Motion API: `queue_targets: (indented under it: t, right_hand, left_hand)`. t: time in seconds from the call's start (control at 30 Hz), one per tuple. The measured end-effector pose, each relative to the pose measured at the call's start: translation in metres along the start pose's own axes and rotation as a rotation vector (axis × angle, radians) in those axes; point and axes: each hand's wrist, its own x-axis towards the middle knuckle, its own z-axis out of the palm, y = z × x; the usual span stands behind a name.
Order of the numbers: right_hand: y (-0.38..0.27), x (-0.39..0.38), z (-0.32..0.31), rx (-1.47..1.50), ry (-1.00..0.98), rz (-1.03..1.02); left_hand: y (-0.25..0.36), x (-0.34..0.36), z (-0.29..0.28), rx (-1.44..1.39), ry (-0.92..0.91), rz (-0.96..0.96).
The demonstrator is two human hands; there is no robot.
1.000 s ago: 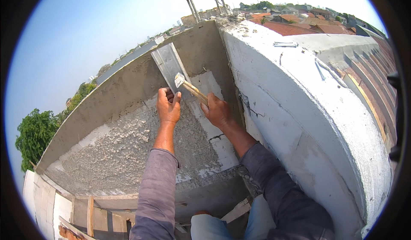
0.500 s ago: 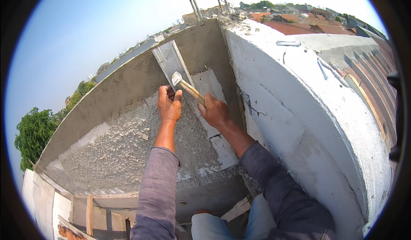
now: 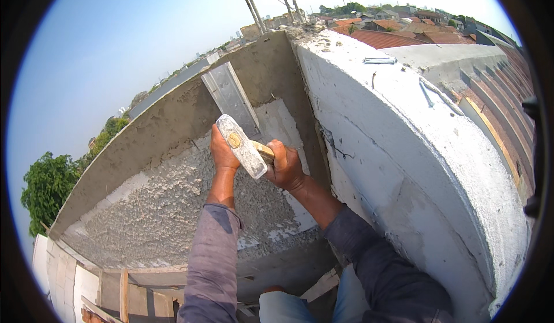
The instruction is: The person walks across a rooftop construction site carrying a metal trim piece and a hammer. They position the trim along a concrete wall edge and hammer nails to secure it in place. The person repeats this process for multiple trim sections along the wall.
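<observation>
Wooden-handled, white-smeared hammer clamped in the right hand, mid-frame
Left hand, grip hidden, cannot tell; near the silver metal channel, upper centre.

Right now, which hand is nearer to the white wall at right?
Right: the right hand, gripping the hammer, is left of the white wall; the left hand is farther left.

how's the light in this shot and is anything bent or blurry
Head view: bright daylight, sky pale near the top, white wall glaring along its top; head view: fisheye distortion bows that wall's outer edge; head view: hammer in the right hand looks fairly crisp, partly covering the left hand.
</observation>
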Motion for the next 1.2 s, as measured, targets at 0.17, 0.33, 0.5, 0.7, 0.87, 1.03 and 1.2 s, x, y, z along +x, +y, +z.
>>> queue_targets:
  t: [0.17,0.33,0.5,0.7,0.87,1.03,1.2]
  right_hand:
    - [0.0,0.01,-0.001,-0.441,-0.264,0.439]
    - [-0.014,0.009,-0.003,-0.121,-0.086,0.065]
    - [-0.008,0.011,0.005,-0.115,0.007,0.058]
    - [0.004,0.003,0.005,-0.111,-0.099,0.178]
    - [0.003,0.0,0.003,-0.231,-0.069,0.158]
    - [0.005,0.003,0.002,-0.222,-0.289,0.429]
    - [0.005,0.0,0.004,-0.155,0.028,-0.059]
  left_hand:
    - [-0.011,0.001,0.0,0.003,-0.046,-0.044]
    - [-0.014,0.003,0.005,-0.18,-0.031,-0.03]
    - [-0.011,0.001,0.001,-0.024,-0.046,-0.059]
    - [-0.008,0.001,0.001,0.016,-0.002,0.068]
    - [-0.012,0.0,0.0,0.156,0.013,0.139]
    - [-0.02,0.001,0.004,0.023,-0.035,-0.033]
    - [-0.02,0.001,0.006,0.002,0.007,-0.015]
